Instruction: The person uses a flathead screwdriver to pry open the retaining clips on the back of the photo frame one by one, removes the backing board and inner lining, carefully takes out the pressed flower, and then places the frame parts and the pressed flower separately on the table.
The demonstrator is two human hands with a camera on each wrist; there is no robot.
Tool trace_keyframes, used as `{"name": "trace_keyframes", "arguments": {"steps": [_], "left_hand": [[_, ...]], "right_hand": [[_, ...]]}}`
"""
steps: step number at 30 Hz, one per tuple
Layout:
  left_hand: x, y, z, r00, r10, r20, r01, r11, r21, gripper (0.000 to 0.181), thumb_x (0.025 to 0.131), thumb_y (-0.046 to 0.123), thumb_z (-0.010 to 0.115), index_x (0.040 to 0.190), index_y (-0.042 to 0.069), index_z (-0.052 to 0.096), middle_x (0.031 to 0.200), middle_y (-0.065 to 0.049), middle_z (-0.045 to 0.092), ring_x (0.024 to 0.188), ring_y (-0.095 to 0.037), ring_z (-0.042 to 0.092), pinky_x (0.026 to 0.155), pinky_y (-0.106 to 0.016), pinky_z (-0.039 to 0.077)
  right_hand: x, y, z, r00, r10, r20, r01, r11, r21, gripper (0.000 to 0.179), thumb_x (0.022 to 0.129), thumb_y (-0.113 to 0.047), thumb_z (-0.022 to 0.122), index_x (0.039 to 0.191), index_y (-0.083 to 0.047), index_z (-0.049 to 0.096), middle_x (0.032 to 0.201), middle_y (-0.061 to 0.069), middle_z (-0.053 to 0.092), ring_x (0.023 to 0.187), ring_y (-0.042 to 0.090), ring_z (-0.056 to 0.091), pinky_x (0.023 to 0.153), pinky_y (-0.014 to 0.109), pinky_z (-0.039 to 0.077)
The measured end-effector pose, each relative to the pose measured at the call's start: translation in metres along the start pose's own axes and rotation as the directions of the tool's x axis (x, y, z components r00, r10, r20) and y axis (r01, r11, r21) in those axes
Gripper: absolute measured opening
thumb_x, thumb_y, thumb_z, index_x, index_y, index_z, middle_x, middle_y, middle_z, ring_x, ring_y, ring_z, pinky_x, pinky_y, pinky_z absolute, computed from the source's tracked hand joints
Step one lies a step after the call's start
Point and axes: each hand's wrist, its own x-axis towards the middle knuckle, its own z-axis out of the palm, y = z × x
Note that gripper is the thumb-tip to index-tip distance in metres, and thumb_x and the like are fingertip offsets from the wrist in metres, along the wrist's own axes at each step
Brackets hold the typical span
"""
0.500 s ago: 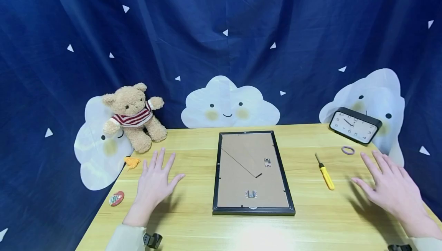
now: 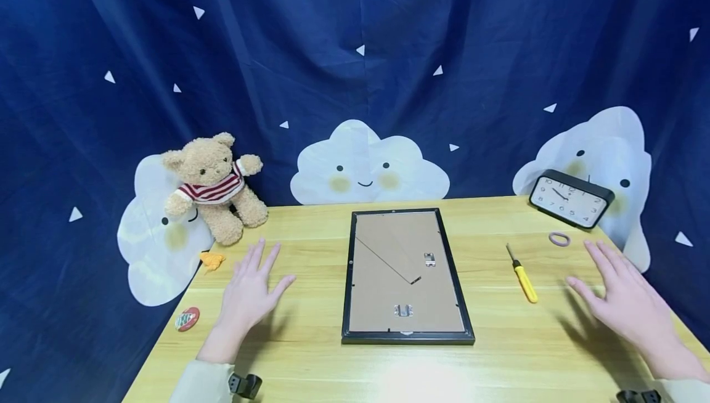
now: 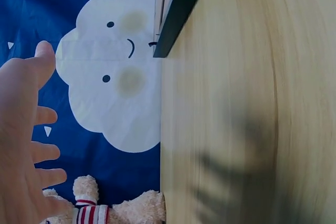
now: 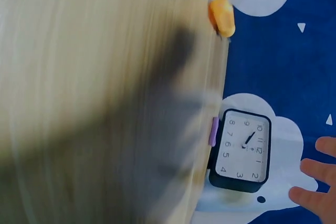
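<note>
Over the left side of the table, my left hand (image 2: pixel 249 295) hovers with fingers spread and nothing in it. My right hand (image 2: pixel 627 304) is likewise held above the table at the right, palm down, fingers extended. Between them a black picture frame (image 2: pixel 407 273) lies face down, its brown backing, metal hangers and thin stand leg showing. A yellow-handled screwdriver (image 2: pixel 523 276) rests between the frame and my right hand. Just beyond the right fingertips is a purple ring (image 2: pixel 559 239). Near my left hand lie a small orange object (image 2: pixel 212 260) and a round red badge (image 2: pixel 187 318).
A teddy bear (image 2: pixel 216 187) in a striped sweater sits at the table's back left corner. At the back right stands a black and white clock (image 2: pixel 571 198). A dark blue curtain (image 2: pixel 388 33) with clouds hangs behind the wooden table (image 2: pixel 310 354).
Both hands stay hovering almost in place; the right fingers have shifted slightly. The objects on the table have not moved.
</note>
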Motion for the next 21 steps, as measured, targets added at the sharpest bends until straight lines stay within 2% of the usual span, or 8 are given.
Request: {"name": "trace_keyframes", "arguments": {"steps": [6,7,9,12,14,16,19,21], "left_hand": [[0.001,0.003,0.001,0.996,-0.065,0.064,0.075,0.984,-0.159,0.071,0.088,0.06,0.047,0.145,0.021,0.033,0.151,-0.014,0.022,0.131,-0.041,0.028,0.093,-0.066,0.033],[0.001,0.003,0.001,0.994,-0.076,0.073,0.089,0.978,-0.19,0.07,0.088,0.059,0.048,0.145,0.022,0.033,0.151,-0.013,0.022,0.131,-0.04,0.029,0.092,-0.067,0.034],[0.002,0.005,0.0,0.992,-0.088,0.088,0.107,0.964,-0.244,0.069,0.088,0.058,0.049,0.145,0.023,0.032,0.15,-0.013,0.023,0.132,-0.038,0.029,0.094,-0.066,0.033],[0.005,0.006,0.0,0.992,-0.083,0.092,0.109,0.939,-0.325,0.068,0.089,0.056,0.051,0.144,0.02,0.034,0.148,-0.014,0.028,0.132,-0.036,0.03,0.101,-0.06,0.03],[0.006,0.007,0.001,0.993,-0.071,0.091,0.1,0.921,-0.376,0.068,0.089,0.053,0.052,0.144,0.018,0.034,0.147,-0.014,0.031,0.132,-0.035,0.03,0.105,-0.056,0.027],[0.007,0.008,0.001,0.993,-0.065,0.099,0.102,0.895,-0.434,0.066,0.089,0.05,0.054,0.144,0.018,0.034,0.145,-0.014,0.034,0.131,-0.034,0.032,0.106,-0.053,0.027],[0.008,0.011,0.001,0.987,-0.07,0.142,0.136,0.831,-0.539,0.065,0.09,0.045,0.057,0.144,0.018,0.034,0.145,-0.013,0.035,0.129,-0.035,0.035,0.105,-0.052,0.03],[0.008,0.012,0.002,0.981,-0.078,0.177,0.172,0.769,-0.616,0.065,0.09,0.042,0.058,0.144,0.016,0.034,0.144,-0.014,0.036,0.128,-0.037,0.037,0.104,-0.053,0.032]], "right_hand": [[-0.002,-0.007,-0.004,0.985,0.149,0.09,-0.163,0.972,0.171,0.072,0.09,-0.026,0.059,0.148,-0.011,0.019,0.14,0.034,0.029,0.125,0.054,0.026,0.105,0.063,0.015],[-0.002,-0.008,-0.005,0.981,0.166,0.099,-0.183,0.963,0.2,0.071,0.091,-0.024,0.057,0.149,-0.013,0.018,0.14,0.033,0.029,0.123,0.054,0.027,0.107,0.057,0.019],[-0.002,-0.008,-0.004,0.979,0.18,0.098,-0.2,0.945,0.26,0.067,0.093,-0.021,0.055,0.149,-0.014,0.018,0.142,0.029,0.03,0.129,0.037,0.033,0.107,0.036,0.031],[-0.002,-0.007,-0.001,0.98,0.185,0.066,-0.197,0.905,0.378,0.061,0.094,-0.014,0.053,0.147,-0.009,0.024,0.142,-0.004,0.038,0.119,-0.001,0.04,0.085,0.003,0.032],[-0.002,-0.007,0.0,0.982,0.182,0.046,-0.184,0.876,0.446,0.057,0.094,-0.01,0.052,0.146,-0.009,0.027,0.132,-0.023,0.04,0.104,-0.02,0.035,0.074,-0.004,0.029],[-0.001,-0.008,0.0,0.981,0.189,0.046,-0.186,0.844,0.503,0.055,0.095,-0.007,0.049,0.146,-0.009,0.028,0.12,-0.035,0.038,0.098,-0.023,0.038,0.073,-0.003,0.033],[-0.001,-0.011,-0.001,0.981,0.188,0.043,-0.176,0.784,0.596,0.051,0.096,-0.002,0.044,0.144,-0.016,0.032,0.117,-0.032,0.045,0.096,-0.019,0.046,0.071,0.001,0.041],[0.0,-0.012,-0.001,0.983,0.181,0.039,-0.155,0.687,0.709,0.047,0.097,0.001,0.04,0.14,-0.018,0.036,0.116,-0.027,0.051,0.094,-0.014,0.052,0.069,0.005,0.046]]}}
